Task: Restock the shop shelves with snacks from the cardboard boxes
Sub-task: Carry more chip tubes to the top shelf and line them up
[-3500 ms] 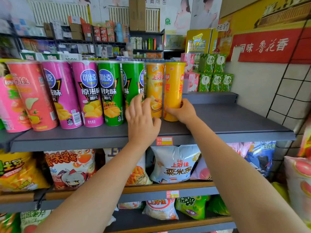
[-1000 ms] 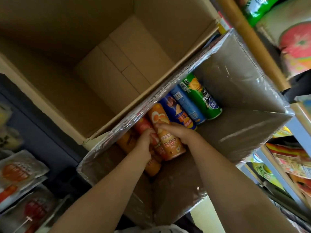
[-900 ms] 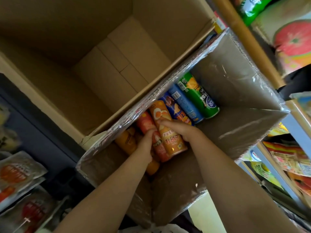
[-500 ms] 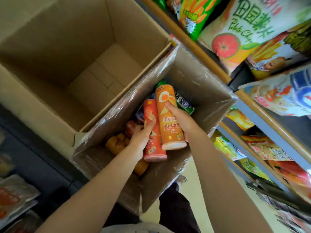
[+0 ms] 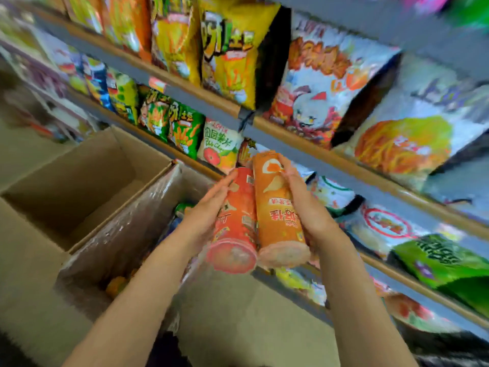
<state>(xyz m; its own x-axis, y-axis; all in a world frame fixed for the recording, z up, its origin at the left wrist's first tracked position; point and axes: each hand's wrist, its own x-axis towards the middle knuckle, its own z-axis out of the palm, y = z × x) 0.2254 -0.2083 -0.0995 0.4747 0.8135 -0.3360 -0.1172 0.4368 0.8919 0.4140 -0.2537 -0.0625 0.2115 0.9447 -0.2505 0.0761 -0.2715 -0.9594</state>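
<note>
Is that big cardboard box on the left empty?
Seemingly empty: the left cardboard box stands open, only bare cardboard visible inside.

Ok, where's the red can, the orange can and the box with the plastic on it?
red can [image 5: 234, 223], head view, middle of its side.
orange can [image 5: 277, 207], head view, middle of its label.
plastic-wrapped box [image 5: 124, 234], head view, its near wall.
</note>
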